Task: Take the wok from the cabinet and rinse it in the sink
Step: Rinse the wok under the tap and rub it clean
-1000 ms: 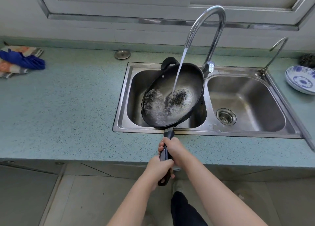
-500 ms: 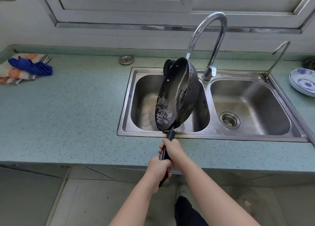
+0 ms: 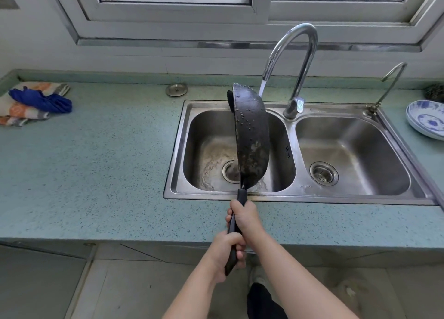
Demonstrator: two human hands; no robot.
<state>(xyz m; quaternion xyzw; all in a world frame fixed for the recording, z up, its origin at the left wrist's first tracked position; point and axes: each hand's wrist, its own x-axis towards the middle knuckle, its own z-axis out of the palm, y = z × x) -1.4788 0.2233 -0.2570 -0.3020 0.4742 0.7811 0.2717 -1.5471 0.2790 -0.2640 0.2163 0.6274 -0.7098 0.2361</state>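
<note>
So the wok point(image 3: 251, 136) stands on edge over the sink's point(image 3: 336, 198) left basin, handle point(image 3: 241, 196) pointing straight back out of the sink. Right hand point(image 3: 245, 219) grips it nearer the sink, left hand point(image 3: 225, 253) clenches the tail end.

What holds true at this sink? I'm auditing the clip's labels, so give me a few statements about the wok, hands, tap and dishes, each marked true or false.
1. Both the left hand and the right hand grip the wok by its long handle. True.
2. The wok lies flat on the sink floor. False: it is held on edge, almost vertical, over the left basin.
3. Water runs from the tall tap. True.
4. The blue-and-white bowl sits in the right basin. False: it stands on the counter, right of the sink.
</note>
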